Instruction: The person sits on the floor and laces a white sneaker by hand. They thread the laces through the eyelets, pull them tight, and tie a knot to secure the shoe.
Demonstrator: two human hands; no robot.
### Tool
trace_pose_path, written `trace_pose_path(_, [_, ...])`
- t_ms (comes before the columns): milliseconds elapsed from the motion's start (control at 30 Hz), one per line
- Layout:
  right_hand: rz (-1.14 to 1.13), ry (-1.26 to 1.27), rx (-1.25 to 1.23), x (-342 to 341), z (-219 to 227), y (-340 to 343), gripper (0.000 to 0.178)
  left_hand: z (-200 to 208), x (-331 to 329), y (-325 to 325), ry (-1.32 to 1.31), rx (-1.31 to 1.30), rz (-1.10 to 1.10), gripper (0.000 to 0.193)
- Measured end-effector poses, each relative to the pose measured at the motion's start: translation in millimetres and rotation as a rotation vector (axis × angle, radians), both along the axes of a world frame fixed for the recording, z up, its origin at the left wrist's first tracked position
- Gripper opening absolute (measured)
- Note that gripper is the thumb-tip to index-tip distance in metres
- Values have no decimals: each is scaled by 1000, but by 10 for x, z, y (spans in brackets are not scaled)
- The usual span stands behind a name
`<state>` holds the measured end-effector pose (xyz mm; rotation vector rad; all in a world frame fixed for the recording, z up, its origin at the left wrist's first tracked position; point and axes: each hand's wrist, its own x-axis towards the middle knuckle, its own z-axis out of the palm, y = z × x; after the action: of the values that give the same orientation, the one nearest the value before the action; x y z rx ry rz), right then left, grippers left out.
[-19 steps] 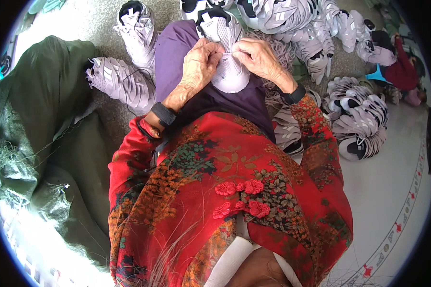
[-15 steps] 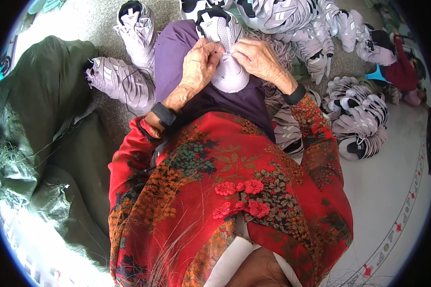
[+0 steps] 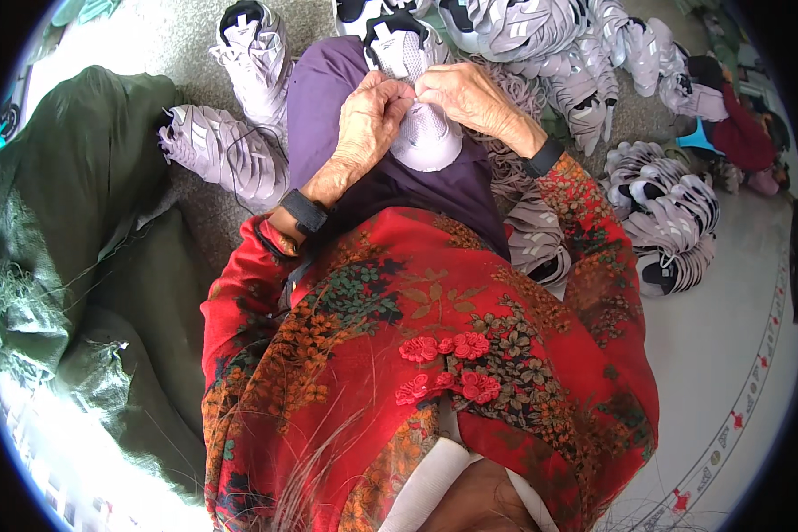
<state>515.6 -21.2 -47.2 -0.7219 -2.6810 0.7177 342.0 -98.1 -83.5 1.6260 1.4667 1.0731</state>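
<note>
A pale lilac shoe upper (image 3: pixel 421 133) with a black collar rests on my purple-trousered lap (image 3: pixel 328 97). My left hand (image 3: pixel 368 120) pinches its left edge with curled fingers. My right hand (image 3: pixel 470 93) grips the same piece from the right, fingertips meeting the left hand's at the middle. Both wrists wear black bands. My red flowered jacket (image 3: pixel 434 355) fills the lower middle.
Two finished lilac shoe uppers (image 3: pixel 239 115) lie on the grey floor to the left of my lap. A big heap of uppers (image 3: pixel 559 44) spreads at the top right, with more (image 3: pixel 669 213) at the right. A dark green sack (image 3: pixel 71 230) covers the left side.
Both hands have stayed on the shoe upper; the fingers have shifted only slightly at its middle.
</note>
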Motion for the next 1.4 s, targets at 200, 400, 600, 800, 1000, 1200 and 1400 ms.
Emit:
trace_pose_path(200, [-62,-100,-93,21,102,-72,24,65,-36,-102,137,65,29,12])
trace_pose_path(400, [50,-202,84,-202,54,-142,27,-28,-66,-119,274,94,28,13])
trace_pose_path(600, [-49,-228,-35,-202,232,-188,31,81,0,-45,267,36,0,11])
trace_pose_path(800, [-70,-121,99,-74,110,-168,31,212,33,-74,322,73,7,7])
trace_pose_path(1000, [-41,-73,36,221,31,-47,14,34,-512,-274,431,181,-55,22])
trace_pose_path(1200, [-198,-118,51,970,187,130,4,516,-1786,-773,-132,60,350,11])
trace_pose_path(1400, [-445,-38,352,546,213,34,6,799,-843,-336,-1382,-152,318,16])
